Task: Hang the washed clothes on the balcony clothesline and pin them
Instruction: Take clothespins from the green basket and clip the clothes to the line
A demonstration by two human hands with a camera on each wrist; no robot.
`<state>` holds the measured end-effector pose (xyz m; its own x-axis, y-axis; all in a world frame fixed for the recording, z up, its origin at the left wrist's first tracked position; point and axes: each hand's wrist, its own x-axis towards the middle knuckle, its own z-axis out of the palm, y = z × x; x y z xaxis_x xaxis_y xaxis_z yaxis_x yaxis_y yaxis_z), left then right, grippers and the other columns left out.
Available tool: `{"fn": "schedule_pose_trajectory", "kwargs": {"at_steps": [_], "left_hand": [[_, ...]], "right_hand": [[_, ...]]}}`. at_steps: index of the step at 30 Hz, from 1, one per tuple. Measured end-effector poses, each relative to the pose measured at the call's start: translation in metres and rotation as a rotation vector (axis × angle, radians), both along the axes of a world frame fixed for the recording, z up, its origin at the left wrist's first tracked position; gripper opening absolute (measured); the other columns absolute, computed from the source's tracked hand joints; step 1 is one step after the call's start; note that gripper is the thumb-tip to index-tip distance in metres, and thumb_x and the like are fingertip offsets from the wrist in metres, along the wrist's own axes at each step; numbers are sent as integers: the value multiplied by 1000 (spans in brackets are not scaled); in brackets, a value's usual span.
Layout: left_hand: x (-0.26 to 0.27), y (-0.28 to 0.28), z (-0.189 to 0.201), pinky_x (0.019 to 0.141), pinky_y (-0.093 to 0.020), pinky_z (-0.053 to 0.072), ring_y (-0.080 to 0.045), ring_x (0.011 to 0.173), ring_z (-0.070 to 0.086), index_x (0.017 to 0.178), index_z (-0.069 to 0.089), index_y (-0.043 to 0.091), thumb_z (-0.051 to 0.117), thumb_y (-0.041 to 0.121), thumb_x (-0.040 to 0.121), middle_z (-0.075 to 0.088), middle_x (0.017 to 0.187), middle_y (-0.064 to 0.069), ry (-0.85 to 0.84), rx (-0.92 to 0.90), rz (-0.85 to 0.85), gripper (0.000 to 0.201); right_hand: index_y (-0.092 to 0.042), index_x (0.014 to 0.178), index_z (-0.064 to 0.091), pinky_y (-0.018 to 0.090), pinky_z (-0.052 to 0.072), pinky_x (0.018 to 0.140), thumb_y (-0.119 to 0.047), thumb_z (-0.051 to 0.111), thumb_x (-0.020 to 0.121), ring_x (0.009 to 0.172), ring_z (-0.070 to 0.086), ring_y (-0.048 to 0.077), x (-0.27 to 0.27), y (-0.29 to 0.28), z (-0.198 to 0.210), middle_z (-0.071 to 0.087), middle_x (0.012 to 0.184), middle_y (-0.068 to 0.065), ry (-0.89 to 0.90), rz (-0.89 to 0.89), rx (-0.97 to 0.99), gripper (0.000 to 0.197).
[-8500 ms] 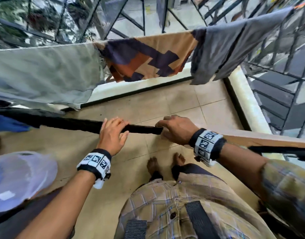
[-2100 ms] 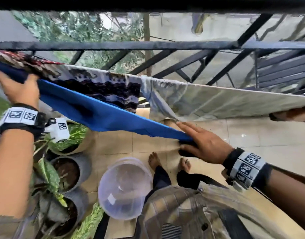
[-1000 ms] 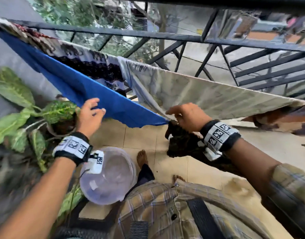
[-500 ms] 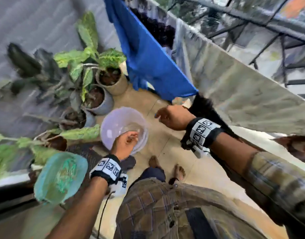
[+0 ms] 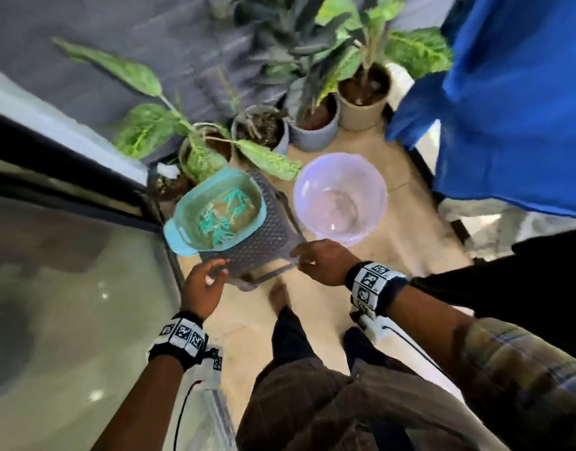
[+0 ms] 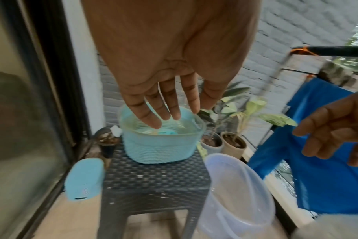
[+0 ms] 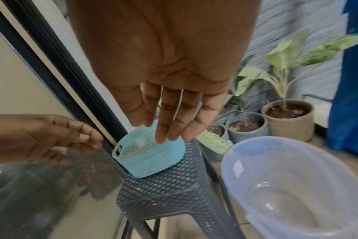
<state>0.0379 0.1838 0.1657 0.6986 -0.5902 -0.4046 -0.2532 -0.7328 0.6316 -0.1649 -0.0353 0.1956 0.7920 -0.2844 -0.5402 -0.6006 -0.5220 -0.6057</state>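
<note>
at the far left we see a glass sliding door with a dark frame. next comes our left hand, palm down over the near left corner of a dark woven-pattern plastic stool; its fingers are straight and slightly spread and hold nothing, and from the head view we cannot tell whether they touch the stool's edge. on the stool's far side, close to the door frame, sits a light blue basket with teal clothespins lying loose in its bottom. a flat light blue object leans beside the stool against the door track. our right hand hangs at the stool's near right corner, fingers extended, close together and pointing down, gripping nothing; contact with the stool is unclear. just right of the stool stands a translucent lilac bucket on the tiled floor, with no clothes in it. behind stool and bucket a row of potted plants lines the grey brick wall. at the far right a blue cloth hangs down from above, its lower edge near the bucket, and a black garment stretches across below it, past our right forearm; both are well apart from our hands.
</note>
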Motion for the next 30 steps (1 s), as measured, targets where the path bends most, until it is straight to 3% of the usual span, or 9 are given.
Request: {"fn": "schedule_pose_trajectory", "kwargs": {"at_steps": [4,7,10,12,17,21,24,28,30], "left_hand": [[65,44,-20,95,-37,46,-36,109,64,113,67,5,68,13,93,68,117,-21,97,53,229,22],[108,58,-40,100,-48,49,-39,107,65,115,65,7,69,36,85,67,117,-24,181,70,321,42],[135,37,-39,91,-31,44,-25,102,60,130,56,3,69,17,94,62,123,-21,278,55,385,40],[151,23,-53,95,-32,44,-23,112,56,139,48,7,68,13,94,56,133,-20,334,23,405,50],[175,-14,-80,108,-52,44,-25,128,50,152,35,29,73,27,90,45,146,-12,497,-36,492,73],[179,-19,-119,101,-58,50,-25,126,57,132,45,52,71,58,61,57,137,-4,568,-44,533,77],[175,-17,-128,91,-57,56,-25,111,67,106,55,63,63,47,66,69,117,7,533,-45,480,43],[176,-16,-123,85,-54,59,-20,104,70,110,59,54,54,27,76,74,108,8,485,-59,411,44],[176,-15,-118,82,-54,60,-19,101,71,107,61,50,52,23,77,74,103,8,453,-51,369,42]], "right_hand": [[-19,130,61,30,39,101,-24,53,96,124,54,25,78,10,-12,61,133,5,20,109,2,34],[-21,129,62,29,38,102,-24,52,96,127,52,27,143,9,-27,58,137,7,47,144,-8,35],[-18,116,68,36,44,102,-24,52,91,119,57,31,203,4,-42,63,128,11,65,163,-13,30],[-20,108,69,36,45,100,-34,47,82,114,59,31,242,1,-57,65,122,10,66,155,-13,36],[-26,134,55,36,40,107,-30,61,90,129,49,28,317,-19,-108,56,138,5,216,250,-98,45],[-26,144,45,34,32,113,-29,64,90,140,38,25,337,-36,-143,43,151,3,327,362,-180,57],[-27,147,40,36,30,114,-32,66,89,143,34,25,339,-35,-166,34,157,2,414,488,-207,63],[-27,154,23,50,24,118,-22,69,85,149,15,30,337,-30,-171,17,162,8,420,735,-336,83],[-28,155,17,55,33,112,-13,70,82,145,23,39,338,-26,-169,16,160,19,427,775,-385,92]]}}
